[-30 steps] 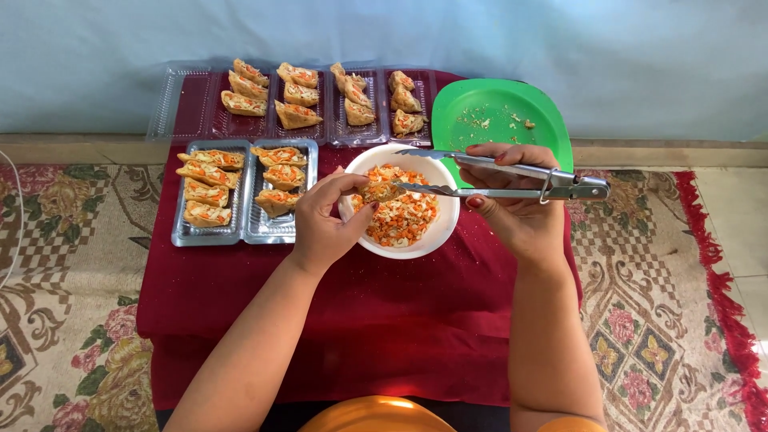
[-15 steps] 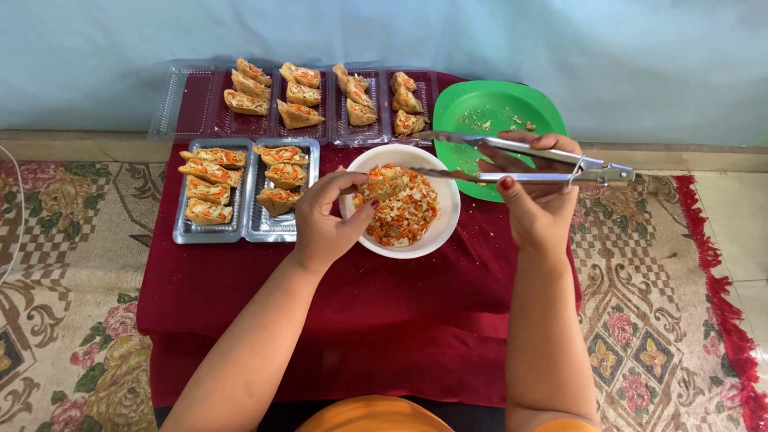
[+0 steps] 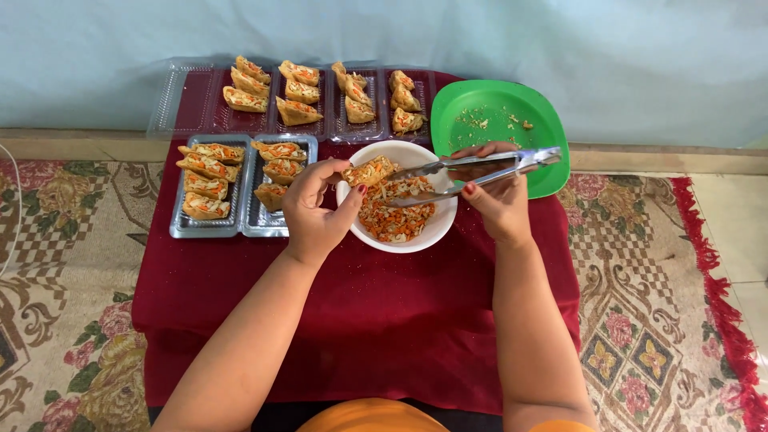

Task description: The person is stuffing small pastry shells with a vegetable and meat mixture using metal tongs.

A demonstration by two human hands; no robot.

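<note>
At the left of the frame, two clear trays (image 3: pixel 206 227) of filled pastry pockets sit on the red-draped bench (image 3: pixel 360 320), with a longer tray (image 3: pixel 180 100) of more pockets behind them. Just right of these, the left hand (image 3: pixel 314 212) pinches one filled pocket (image 3: pixel 370 171) between fingertips and thumb over the rim of the white bowl (image 3: pixel 428 236) of shredded carrot filling. Further right, the right hand (image 3: pixel 498 192) grips metal tongs (image 3: pixel 472 170), their tips nearly closed over the filling. Behind it lies a green plate (image 3: pixel 500 120) with crumbs.
</note>
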